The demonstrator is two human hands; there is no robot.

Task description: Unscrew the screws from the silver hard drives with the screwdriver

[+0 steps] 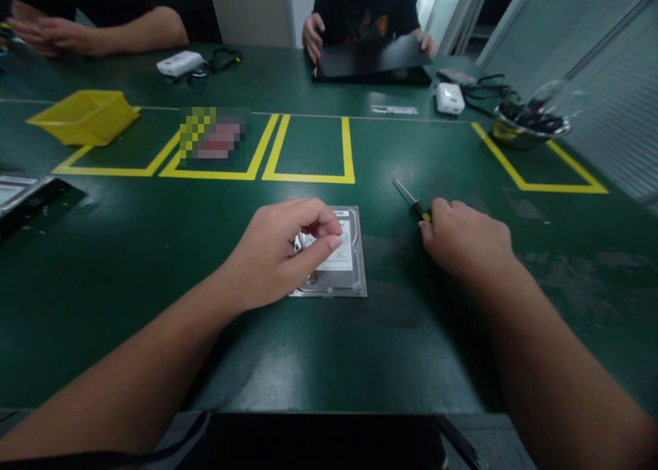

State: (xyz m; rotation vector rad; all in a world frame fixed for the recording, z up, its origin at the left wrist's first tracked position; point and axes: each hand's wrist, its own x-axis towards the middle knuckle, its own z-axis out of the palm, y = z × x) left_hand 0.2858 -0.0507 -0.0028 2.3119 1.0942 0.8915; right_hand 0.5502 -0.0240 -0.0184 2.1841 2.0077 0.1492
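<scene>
A silver hard drive (pixel 357 264) with a white label lies flat on the green table in front of me. My left hand (pixel 290 247) is over its left part and hides much of it. The thumb and forefinger are closed in a pinch above the label; anything between them is too small to make out. To the right of the drive, my right hand (pixel 465 237) is wrapped round a screwdriver (pixel 420 209) with a black and yellow handle. Its thin metal shaft points away and to the left, apart from the drive.
Yellow tape outlines (pixel 308 179) mark the table. A yellow basket (pixel 85 120) stands back left, a metal bowl of dark parts (pixel 524 134) back right. Another drive (pixel 25 196) lies at the left edge. Across the table, one person handles a black panel (pixel 370 59); another sits left.
</scene>
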